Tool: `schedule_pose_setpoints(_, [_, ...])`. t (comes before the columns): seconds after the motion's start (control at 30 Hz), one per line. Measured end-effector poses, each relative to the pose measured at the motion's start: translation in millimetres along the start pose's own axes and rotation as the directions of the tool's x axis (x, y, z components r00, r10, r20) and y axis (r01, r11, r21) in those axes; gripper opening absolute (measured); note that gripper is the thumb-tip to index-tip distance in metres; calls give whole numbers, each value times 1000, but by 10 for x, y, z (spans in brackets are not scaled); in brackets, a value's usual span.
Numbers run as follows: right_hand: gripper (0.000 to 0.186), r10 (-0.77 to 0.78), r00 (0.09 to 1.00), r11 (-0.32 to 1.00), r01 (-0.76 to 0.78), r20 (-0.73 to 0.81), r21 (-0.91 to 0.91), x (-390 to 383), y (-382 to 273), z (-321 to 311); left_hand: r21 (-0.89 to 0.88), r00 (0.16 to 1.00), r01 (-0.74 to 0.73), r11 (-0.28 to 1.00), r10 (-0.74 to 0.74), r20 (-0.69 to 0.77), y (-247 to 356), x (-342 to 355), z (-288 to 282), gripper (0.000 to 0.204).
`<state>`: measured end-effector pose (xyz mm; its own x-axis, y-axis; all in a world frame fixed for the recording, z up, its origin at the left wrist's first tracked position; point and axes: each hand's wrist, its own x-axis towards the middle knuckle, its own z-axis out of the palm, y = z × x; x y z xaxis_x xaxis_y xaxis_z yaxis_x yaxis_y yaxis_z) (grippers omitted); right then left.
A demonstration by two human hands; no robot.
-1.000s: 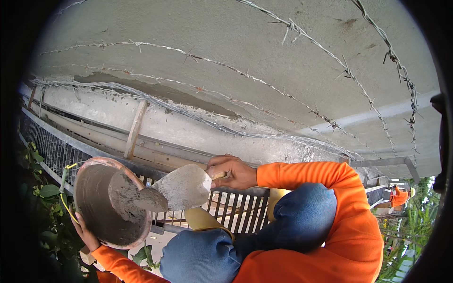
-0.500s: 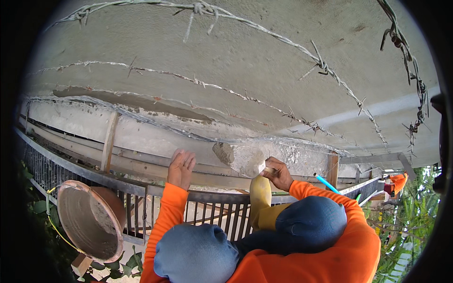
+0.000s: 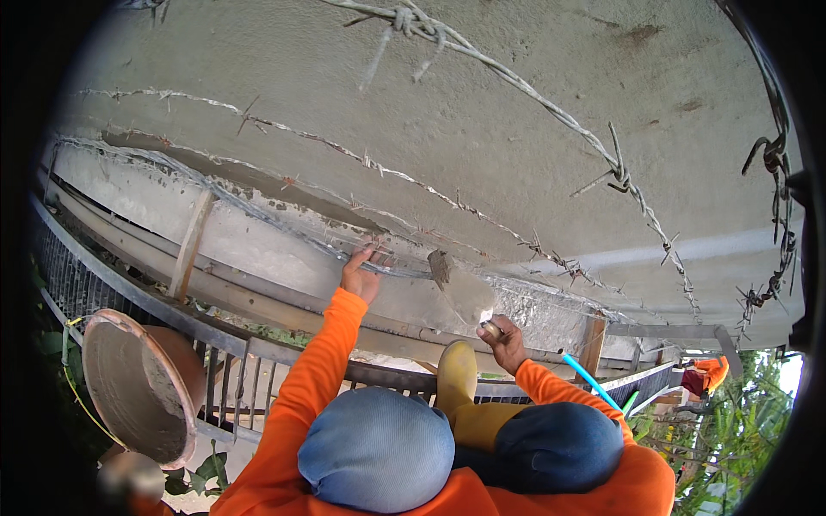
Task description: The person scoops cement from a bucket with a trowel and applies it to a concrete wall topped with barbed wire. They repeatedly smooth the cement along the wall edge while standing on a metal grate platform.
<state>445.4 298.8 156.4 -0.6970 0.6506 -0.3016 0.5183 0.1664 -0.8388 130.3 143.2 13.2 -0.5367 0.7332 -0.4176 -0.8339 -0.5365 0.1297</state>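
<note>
My right hand [image 3: 508, 344] is closed round the handle of a trowel [image 3: 469, 297]. The trowel's grey blade is smeared with mortar and reaches up toward the wall's lower edge. A lump of wet mortar [image 3: 440, 268] sits at the blade's far end. To the left, my left hand [image 3: 361, 273] is raised with its fingers stretched out at a bundle of wire [image 3: 318, 245]. Its fingertips overlap the wires; whether they press on them I cannot tell. Behind the wires, a darker strip of mortar [image 3: 249, 185] runs along the base of the grey wall [image 3: 482, 112].
Barbed wire [image 3: 508, 73] crosses in front of the wall in several strands. A brown mortar bucket [image 3: 142, 387] hangs at the left by a dark metal railing [image 3: 232, 344]. My yellow boot [image 3: 457, 378] stands by the railing. A blue pipe [image 3: 589, 378] and another person in orange [image 3: 712, 374] are at right.
My left hand has moved up and right to the wire bundle. The trowel in my right hand has tilted, and its mortar lump lies higher against the wall. The view has shifted.
</note>
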Motion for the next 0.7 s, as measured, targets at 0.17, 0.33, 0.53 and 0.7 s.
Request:
schedule_pose_setpoints(0.17, [26,18,998,995,-12,59,-101,153,-44,-30,-12,999,24,1000,-24,-40,-7,-24,-157,57])
schedule_pose_setpoints(0.33, [34,89,983,969,-48,162,-243,345,-398,-45,103,996,48,994,-40,-77,-8,-282,-370,55])
schedule_pose_setpoints(0.53, [40,403,874,837,-232,272,-495,1075,-903,213,163,993,92,982,-77,-94,9,-365,-370,62])
schedule_pose_setpoints(0.7, [41,481,843,738,-240,242,-631,1453,-1016,414,250,992,118,961,-104,-71,51,-408,-381,65])
